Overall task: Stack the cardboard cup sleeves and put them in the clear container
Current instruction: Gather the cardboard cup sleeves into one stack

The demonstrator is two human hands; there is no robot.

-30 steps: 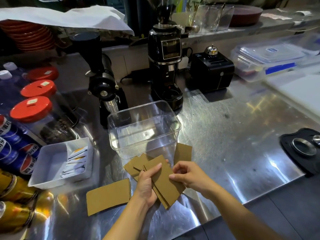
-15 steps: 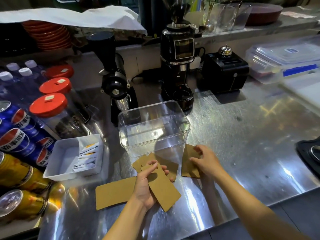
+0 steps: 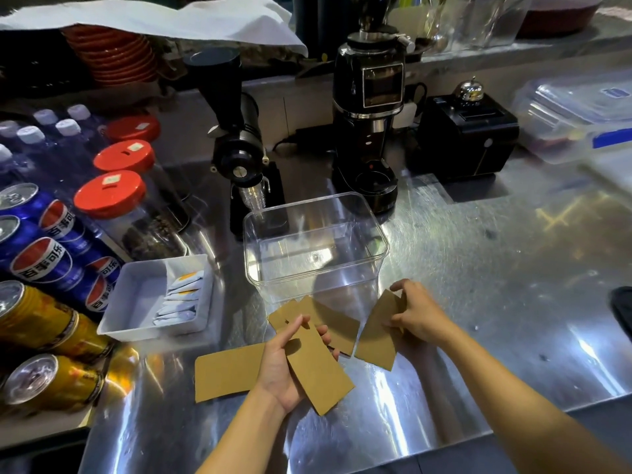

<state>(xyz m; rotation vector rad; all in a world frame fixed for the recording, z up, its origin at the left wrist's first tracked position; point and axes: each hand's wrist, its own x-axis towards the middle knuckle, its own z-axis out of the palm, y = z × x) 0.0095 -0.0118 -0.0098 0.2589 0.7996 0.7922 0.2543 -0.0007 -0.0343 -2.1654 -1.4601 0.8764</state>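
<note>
My left hand [image 3: 285, 362] grips a flat brown cardboard cup sleeve [image 3: 319, 374], with other sleeves [image 3: 333, 321] fanned out behind it. To the right, my right hand [image 3: 415, 311] holds one more sleeve [image 3: 376, 336] by its upper edge, lifted off the steel counter. A single sleeve [image 3: 225, 374] lies flat on the counter left of my left hand. The clear container [image 3: 316, 246] stands empty just beyond both hands.
A white tray [image 3: 136, 299] of sachets sits to the left, with soda cans [image 3: 44, 254] and red-lidded jars [image 3: 109, 196] beyond it. Two black coffee grinders [image 3: 369, 114] and a black box stand behind the container. A black mat [image 3: 622, 313] is at the right edge.
My right hand left the stack, reached right to the sleeve beside the container, and has now picked it up. The left hand keeps hold of its sleeves.
</note>
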